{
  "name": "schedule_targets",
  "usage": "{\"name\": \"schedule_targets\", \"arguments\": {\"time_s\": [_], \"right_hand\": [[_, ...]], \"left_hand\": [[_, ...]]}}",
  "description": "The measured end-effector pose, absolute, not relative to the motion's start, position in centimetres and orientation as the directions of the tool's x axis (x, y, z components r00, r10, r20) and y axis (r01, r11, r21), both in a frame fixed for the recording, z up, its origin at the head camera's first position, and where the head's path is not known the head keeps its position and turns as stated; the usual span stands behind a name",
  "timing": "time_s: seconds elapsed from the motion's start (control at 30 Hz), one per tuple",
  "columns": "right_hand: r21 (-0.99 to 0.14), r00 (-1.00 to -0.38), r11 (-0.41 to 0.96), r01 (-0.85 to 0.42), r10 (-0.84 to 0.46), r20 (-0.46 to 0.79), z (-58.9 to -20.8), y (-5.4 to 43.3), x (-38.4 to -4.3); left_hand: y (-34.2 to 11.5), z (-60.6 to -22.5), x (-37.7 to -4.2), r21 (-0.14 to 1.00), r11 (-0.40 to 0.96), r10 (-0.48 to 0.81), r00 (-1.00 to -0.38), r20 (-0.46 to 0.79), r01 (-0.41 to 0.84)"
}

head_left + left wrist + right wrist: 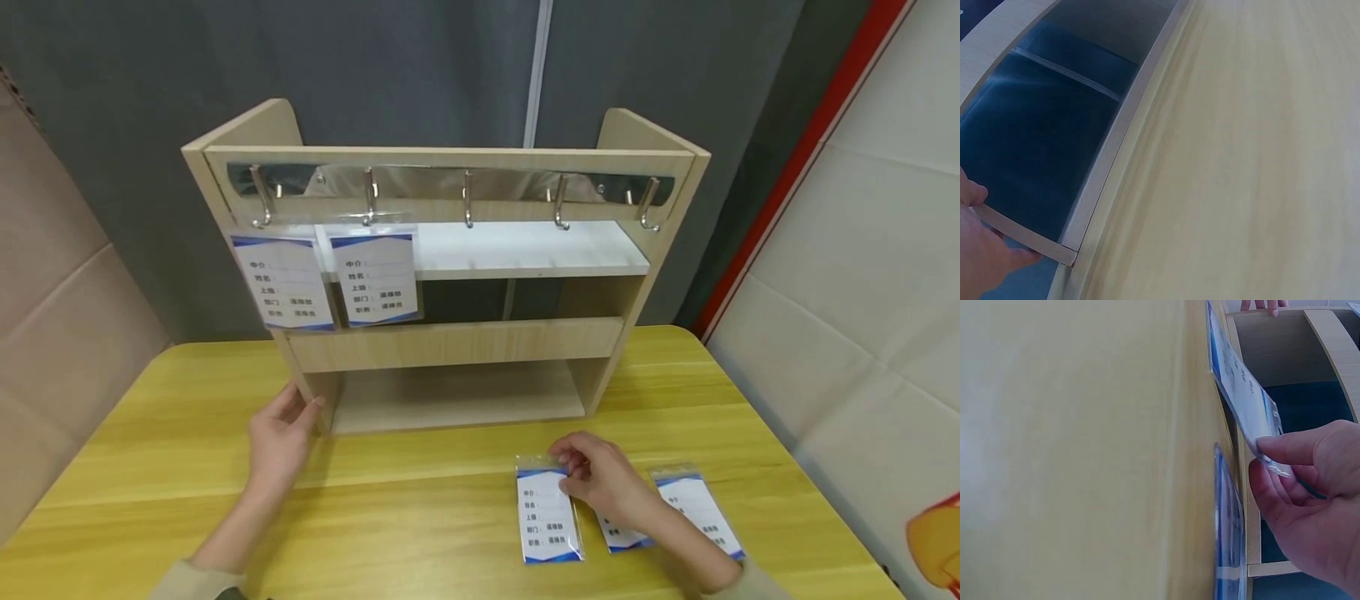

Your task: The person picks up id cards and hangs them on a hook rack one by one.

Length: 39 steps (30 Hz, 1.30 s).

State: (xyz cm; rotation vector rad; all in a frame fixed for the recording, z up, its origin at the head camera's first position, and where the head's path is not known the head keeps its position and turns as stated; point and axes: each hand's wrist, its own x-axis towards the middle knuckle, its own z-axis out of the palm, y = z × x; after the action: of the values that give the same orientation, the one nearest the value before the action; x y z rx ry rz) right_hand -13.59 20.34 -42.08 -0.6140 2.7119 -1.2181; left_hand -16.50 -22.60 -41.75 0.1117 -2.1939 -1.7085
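Note:
My right hand (607,479) pinches the top right corner of a clear-sleeved name badge (546,521) between thumb and fingers. In the right wrist view that badge (1238,387) is tilted, its near end raised off the table. A second badge (621,538) lies partly hidden beneath the right hand, and a third badge (705,515) lies further right. My left hand (279,437) grips the lower left side panel (1022,234) of a wooden shelf rack, thumb on one face and fingers on the other. Two badges, one outer (288,283) and one inner (377,279), hang from the leftmost hooks.
The wooden rack (457,342) stands at the back of the yellow wood-grain table (420,517). A metal strip along its top carries several hooks, including a middle hook (468,200) with nothing on it. A grey curtain (420,67) hangs behind, and white panels flank both sides.

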Motion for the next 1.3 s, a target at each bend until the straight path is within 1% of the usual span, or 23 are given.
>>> {"name": "schedule_targets", "arguments": {"time_s": [0.3,0.47,0.73,1.03,1.3], "right_hand": [[-0.753,-0.918,0.558,-0.35,-0.365,0.156,-42.0,20.0,-13.8],[-0.782,-0.919,0.509,-0.361,-0.338,0.205,-41.9,19.8,-13.9],[-0.83,-0.924,0.434,-0.349,-0.307,0.228,-41.6,19.5,-14.1],[-0.839,-0.905,0.371,-0.398,-0.311,0.291,-40.9,19.2,-14.3],[-0.791,-0.852,0.345,-0.505,-0.344,0.394,-40.3,18.8,-14.9]], "left_hand": [[-22.7,-41.5,-16.3,0.958,0.257,-0.271,-0.941,0.2,0.13],[-22.7,-41.4,-16.3,0.956,0.264,-0.271,-0.941,0.202,0.129],[-22.6,-41.5,-16.3,0.954,0.261,-0.273,-0.937,0.22,0.148],[-22.6,-41.7,-16.4,0.955,0.25,-0.276,-0.934,0.225,0.156],[-22.5,-41.8,-16.4,0.955,0.255,-0.286,-0.931,0.226,0.154]]}}
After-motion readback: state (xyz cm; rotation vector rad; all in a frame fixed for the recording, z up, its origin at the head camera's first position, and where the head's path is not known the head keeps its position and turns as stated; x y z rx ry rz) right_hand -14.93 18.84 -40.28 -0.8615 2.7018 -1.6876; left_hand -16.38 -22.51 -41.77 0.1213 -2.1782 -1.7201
